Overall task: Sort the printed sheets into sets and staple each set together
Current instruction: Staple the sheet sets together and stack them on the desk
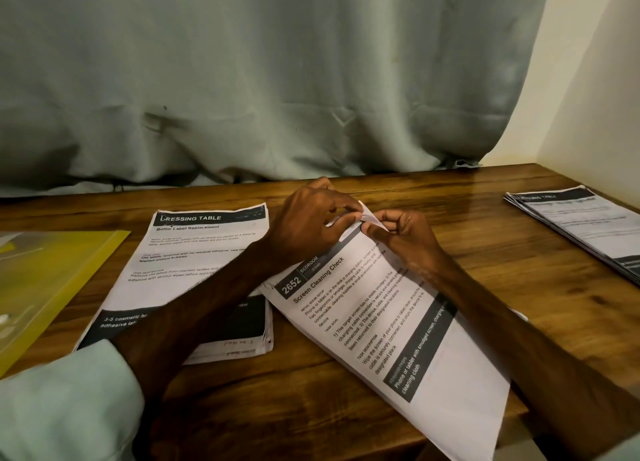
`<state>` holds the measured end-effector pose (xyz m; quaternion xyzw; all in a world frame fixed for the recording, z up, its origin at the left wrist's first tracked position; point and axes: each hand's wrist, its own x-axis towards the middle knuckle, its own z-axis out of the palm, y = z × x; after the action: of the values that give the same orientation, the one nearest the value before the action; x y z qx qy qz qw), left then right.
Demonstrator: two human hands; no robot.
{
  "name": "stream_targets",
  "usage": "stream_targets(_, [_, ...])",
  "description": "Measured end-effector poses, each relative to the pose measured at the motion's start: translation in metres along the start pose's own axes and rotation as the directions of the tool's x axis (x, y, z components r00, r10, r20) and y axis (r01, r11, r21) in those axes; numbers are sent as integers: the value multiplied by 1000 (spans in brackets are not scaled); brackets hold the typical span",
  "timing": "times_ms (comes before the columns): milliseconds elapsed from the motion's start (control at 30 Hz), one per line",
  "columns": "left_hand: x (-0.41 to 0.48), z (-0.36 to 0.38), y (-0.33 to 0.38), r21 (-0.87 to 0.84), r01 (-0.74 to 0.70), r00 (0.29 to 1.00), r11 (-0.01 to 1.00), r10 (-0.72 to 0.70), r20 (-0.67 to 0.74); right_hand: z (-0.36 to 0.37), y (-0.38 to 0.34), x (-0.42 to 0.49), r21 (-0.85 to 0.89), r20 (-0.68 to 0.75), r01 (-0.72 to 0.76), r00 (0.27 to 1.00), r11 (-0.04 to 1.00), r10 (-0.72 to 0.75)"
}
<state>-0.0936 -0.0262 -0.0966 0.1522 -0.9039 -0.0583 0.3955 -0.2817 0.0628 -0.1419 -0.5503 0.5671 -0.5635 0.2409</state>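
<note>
A set of printed sheets headed "Screen Cleaning Check" point(391, 325) lies slanted across the wooden table point(485, 252) in front of me. My left hand point(308, 225) and my right hand point(405, 235) meet at its far top corner, and both pinch that corner, which is lifted and folded over. A second stack headed "Dressing Table" point(194, 252) lies to the left, partly under my left forearm. A third stack of printed sheets point(581, 228) lies at the table's right edge. No stapler is visible.
A yellow plastic folder point(48, 280) lies at the left edge of the table. A grey-green curtain point(277, 79) hangs right behind the table, and a cream wall point(595, 97) closes the right side.
</note>
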Motion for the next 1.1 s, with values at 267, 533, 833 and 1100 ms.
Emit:
stream_targets(267, [-1,-2,5,-4,42,998,999,-42,43,0,-1,-1,22,12,-18,1000,1000,17])
stream_targets(533, [-1,-4,13,106,30,997,994,-37,61,-1,-1,-2,19,16,-8,1000,1000,8])
stream_targets(833, [0,10,9,-138,318,947,938,-321,-1,0,-2,-1,-17,16,27,1000,999,-27])
stream_targets(1100, [-7,15,14,18,360,931,933,-357,-76,3,-5,-4,3,36,41,998,999,-41])
